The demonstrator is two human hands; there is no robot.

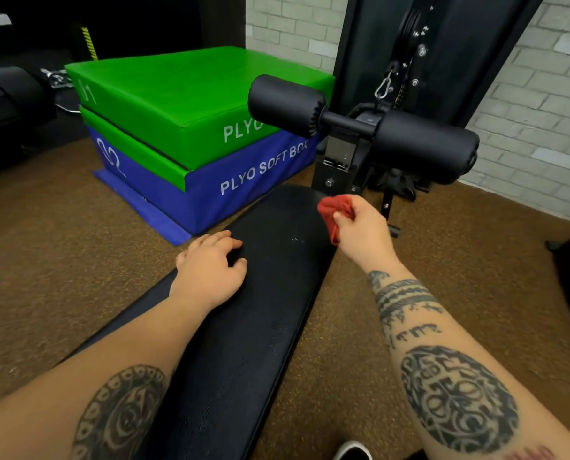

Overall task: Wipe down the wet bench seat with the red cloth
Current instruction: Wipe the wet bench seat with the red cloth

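A long black padded bench seat runs from the bottom of the view up toward the machine, with a few small shiny droplets near its far half. My left hand rests flat on the seat's left edge, fingers spread, holding nothing. My right hand hovers over the seat's right edge near the far end, pinching a bunched red cloth. The cloth hangs just above the pad; contact with it is unclear.
Two black foam rollers on a crossbar stand at the bench's far end, before a cable machine column. Stacked green and blue plyo soft boxes sit left of the bench. Brown speckled floor surrounds it. A shoe tip shows at the bottom.
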